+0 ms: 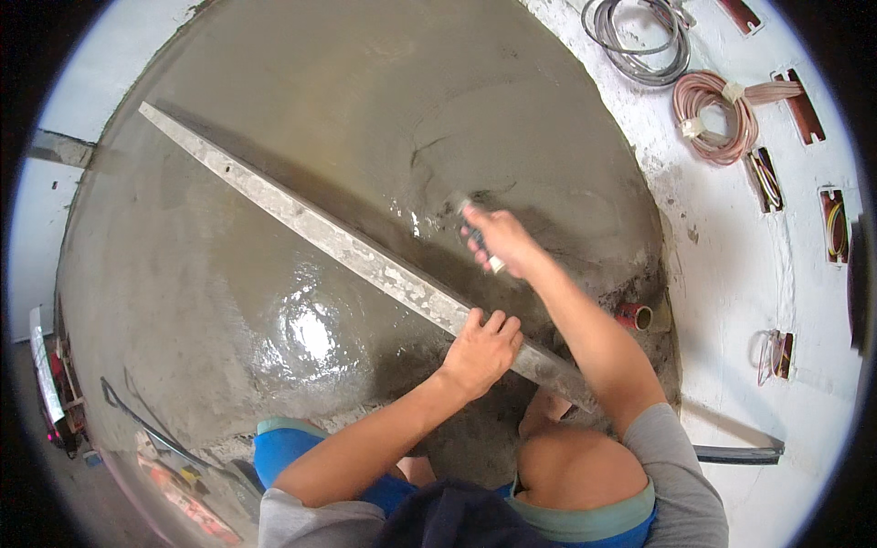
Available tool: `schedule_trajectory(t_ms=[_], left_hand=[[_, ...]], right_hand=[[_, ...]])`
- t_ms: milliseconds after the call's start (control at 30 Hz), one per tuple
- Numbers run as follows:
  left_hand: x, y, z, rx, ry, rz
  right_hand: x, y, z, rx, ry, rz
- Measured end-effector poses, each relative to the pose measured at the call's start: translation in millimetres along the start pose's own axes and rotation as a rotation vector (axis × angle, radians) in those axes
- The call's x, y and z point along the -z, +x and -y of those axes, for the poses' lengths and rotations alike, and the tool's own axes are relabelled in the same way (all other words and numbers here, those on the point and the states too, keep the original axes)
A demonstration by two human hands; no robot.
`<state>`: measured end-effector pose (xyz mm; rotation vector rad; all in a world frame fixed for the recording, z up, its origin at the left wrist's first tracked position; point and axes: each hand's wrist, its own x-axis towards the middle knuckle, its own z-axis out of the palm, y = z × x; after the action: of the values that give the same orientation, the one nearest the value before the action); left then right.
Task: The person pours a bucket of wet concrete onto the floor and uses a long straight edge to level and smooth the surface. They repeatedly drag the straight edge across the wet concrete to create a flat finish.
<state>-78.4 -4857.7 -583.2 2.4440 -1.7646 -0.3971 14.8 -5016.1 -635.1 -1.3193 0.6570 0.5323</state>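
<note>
A long, cement-spattered metal straightedge [343, 248] lies slantwise over wet grey cement [274, 265], from the far left to beside my knees. Near its closer end, my left hand [484, 352] is closed over the top edge with the fingers wrapped round it. Beyond the bar, to the right, my right hand [501, 242] is closed round a trowel's handle [496, 265]. The trowel is low over the cement, its blade smeared by motion and mostly lost against the grey. Curved marks show in the surface around it.
A red pipe end [633, 317] sticks up by the right wall. Coiled pink cable [715, 117] and coiled grey cable [637, 41] hang from wall boxes. A black conduit [738, 454] juts out at lower right. Another dark hose [155, 429] lies at lower left.
</note>
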Motion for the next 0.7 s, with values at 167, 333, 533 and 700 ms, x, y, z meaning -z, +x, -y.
schedule_trajectory(t_ms=[167,333,533,700], left_hand=[[4.1,-5.4,-2.1,-0.009,0.022,0.059],[-1.5,-12.9,-3.7,-0.011,0.025,0.073],[-4.8,-14.5,-8.5,-0.02,0.036,0.068],[3.9,-7.9,-11.8,0.005,0.023,0.028]], right_hand=[[-29.9,-32.1,12.1,0.064,-0.719,0.074],[-15.2,-49.0,-6.2,0.526,-1.263,-0.087],[78.5,-45.5,1.8,0.357,-1.342,-0.415],[166.4,-48.6,-3.1,0.391,-1.259,-0.666]])
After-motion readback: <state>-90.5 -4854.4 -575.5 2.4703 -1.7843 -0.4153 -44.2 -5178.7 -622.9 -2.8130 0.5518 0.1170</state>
